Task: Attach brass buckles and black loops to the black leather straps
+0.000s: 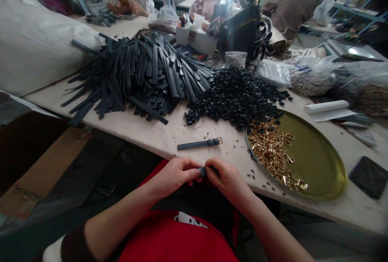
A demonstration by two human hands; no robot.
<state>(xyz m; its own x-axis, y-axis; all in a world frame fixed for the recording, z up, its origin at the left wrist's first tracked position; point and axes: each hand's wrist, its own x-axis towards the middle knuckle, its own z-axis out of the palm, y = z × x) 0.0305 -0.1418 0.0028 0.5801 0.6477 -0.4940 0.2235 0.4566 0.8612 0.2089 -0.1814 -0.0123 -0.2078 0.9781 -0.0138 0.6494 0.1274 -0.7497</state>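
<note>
Close to the table's front edge, my left hand (185, 171) and my right hand (220, 171) meet, both closed in a pinch on a short dark strap (202, 171). Only a small piece of it shows between the fingers; the rest is hidden. Just beyond my hands lies a dark strap with a gold buckle (198, 144), flat on the table. Behind it are a big pile of dark strips (145, 68) on the left and a heap of small black loops (236, 96). Gold buckles (269, 153) lie heaped in the left part of a round tray (321, 157).
A dark flat rectangular object (369, 177) sits at the table's right end. Clear plastic bags (312, 78) and a paper roll (327, 106) lie behind it. A black bag (239, 31) stands at the back. A large white sack (39, 39) fills the left. Other people work beyond.
</note>
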